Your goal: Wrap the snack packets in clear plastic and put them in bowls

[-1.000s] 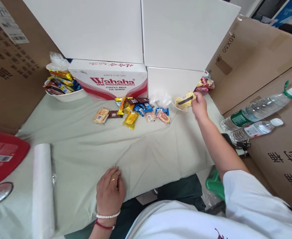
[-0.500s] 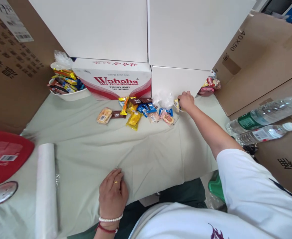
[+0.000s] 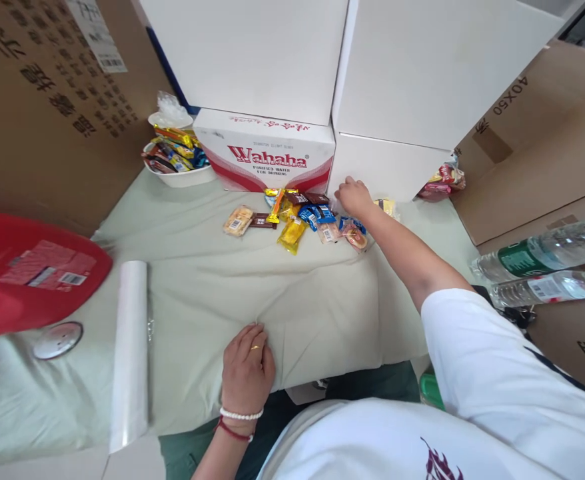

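My right hand reaches to the back of the table with its fingers curled over a crumpled clear plastic bag, mostly hidden beneath them. Just right of the wrist lies a pale yellow snack packet. Below the hand is a pink-wrapped round snack. Wrapped snacks are heaped to its left: blue packets, a yellow packet, brown packets and a cracker pack. Near the front edge my left hand lies flat on the cloth, holding nothing.
A Wahaba-style white and red carton stands behind the snacks, with white boxes above. A white bowl of snacks sits back left. Left are a red container and a plastic roll. Bottles are at right.
My right hand has left the pale yellow packet and moved left onto the clear plastic bag. My left hand stays on the cloth. The view has shifted.
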`<state>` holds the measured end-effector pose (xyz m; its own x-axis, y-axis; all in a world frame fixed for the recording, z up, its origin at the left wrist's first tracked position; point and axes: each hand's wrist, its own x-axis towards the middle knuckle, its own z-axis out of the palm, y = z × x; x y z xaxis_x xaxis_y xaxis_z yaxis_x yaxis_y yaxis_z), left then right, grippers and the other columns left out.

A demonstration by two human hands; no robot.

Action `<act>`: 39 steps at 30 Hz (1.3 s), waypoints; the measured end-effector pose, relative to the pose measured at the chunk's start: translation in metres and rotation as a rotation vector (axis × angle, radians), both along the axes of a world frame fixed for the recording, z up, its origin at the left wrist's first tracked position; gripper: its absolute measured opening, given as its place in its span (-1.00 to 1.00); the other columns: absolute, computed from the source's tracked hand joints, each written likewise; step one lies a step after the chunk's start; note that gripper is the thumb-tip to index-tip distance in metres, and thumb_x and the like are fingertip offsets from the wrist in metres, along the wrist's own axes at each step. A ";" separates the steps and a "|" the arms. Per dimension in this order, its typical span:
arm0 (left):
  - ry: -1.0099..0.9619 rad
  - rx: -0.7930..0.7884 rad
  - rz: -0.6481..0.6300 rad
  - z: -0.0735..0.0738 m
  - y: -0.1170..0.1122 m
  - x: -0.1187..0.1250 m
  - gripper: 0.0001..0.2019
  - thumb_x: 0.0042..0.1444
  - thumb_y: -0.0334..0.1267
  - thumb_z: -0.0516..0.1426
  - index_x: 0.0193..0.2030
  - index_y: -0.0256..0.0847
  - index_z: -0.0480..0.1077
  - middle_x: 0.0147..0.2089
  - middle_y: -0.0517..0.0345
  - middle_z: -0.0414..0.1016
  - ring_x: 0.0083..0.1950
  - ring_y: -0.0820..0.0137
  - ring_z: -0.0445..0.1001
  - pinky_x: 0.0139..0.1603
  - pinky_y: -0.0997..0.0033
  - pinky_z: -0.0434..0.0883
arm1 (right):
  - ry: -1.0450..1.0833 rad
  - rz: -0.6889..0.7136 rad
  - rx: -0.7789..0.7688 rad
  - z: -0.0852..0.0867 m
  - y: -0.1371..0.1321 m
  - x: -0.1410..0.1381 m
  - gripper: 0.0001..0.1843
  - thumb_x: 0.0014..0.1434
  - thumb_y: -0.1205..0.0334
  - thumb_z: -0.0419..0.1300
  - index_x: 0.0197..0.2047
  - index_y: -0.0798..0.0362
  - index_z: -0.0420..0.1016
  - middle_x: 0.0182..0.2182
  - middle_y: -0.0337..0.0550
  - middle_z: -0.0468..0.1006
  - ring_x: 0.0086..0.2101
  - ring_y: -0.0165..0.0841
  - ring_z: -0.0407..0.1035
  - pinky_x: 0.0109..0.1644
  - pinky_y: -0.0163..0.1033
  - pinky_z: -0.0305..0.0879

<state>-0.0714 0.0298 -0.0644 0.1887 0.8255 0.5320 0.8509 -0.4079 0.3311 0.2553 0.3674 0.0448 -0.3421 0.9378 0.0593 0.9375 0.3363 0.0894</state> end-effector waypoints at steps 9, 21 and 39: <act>-0.275 0.129 0.114 0.011 -0.007 0.007 -0.83 0.21 -0.45 0.16 -0.11 -0.15 0.49 -0.02 -0.07 0.59 0.17 0.10 0.50 0.19 0.00 0.44 | 1.466 -0.400 -0.164 0.001 -0.136 -0.004 -0.73 0.10 0.01 0.30 -0.36 -0.04 0.33 -0.55 -0.35 0.30 -0.54 -0.42 0.14 -0.44 -0.28 0.12; -1.360 -0.750 0.061 0.036 0.029 0.102 -0.60 -0.07 0.01 0.41 -0.23 -0.19 0.46 -0.20 0.09 0.57 -0.14 0.33 0.52 -0.04 0.31 0.44 | 1.994 -0.540 -0.784 -0.051 -0.318 -0.062 -0.52 -0.15 -0.03 0.58 -0.33 -0.01 0.46 -0.55 -0.42 0.28 -0.56 -0.52 0.10 -0.52 -0.36 0.05; -1.634 -0.524 0.327 0.041 0.026 0.083 -0.64 -0.01 -0.01 0.33 -0.25 -0.12 0.31 -0.39 0.32 0.39 -0.36 0.50 0.45 -0.35 0.51 0.32 | 1.750 -0.480 -0.520 -0.047 -0.325 -0.059 -0.63 -0.01 -0.15 0.46 -0.31 -0.09 0.55 -0.48 -0.30 0.37 -0.48 -0.39 0.19 -0.44 -0.27 0.22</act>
<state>0.0111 0.0555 -0.0231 -0.4176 0.8490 -0.3237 -0.4452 0.1193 0.8874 0.1962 0.0420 -0.0021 0.0425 0.9593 -0.2791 -0.1430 -0.2707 -0.9520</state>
